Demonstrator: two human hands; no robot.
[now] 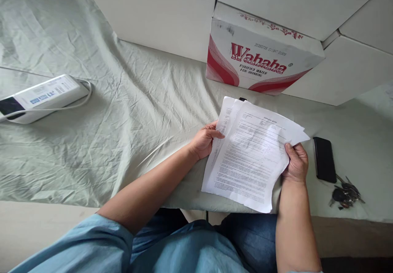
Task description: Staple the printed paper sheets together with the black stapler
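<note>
Head view, read from left to right. At far left a white device lay on the wrinkled pale-green cloth, its left end cut off by the frame edge and its label print too small to read; a white cable looped around its right end. Centre: the left hand gripped the left edge of a sheaf of printed papers, thumb on the top sheet, the remaining fingers hidden behind the pages. The sheets were fanned slightly, held just above the cloth near the table's front edge, and their text was too fine to make out. A small dark object showed above the top edge of the papers, mostly hidden. Behind stood a tilted white-and-red carton marked "Wahaha", among plain white boxes. The right hand clasped the sheaf's right edge, thumb on top, the other fingers concealed beneath. Farther right, a black phone lay face up on the cloth, just beside a bunch of keys.
</note>
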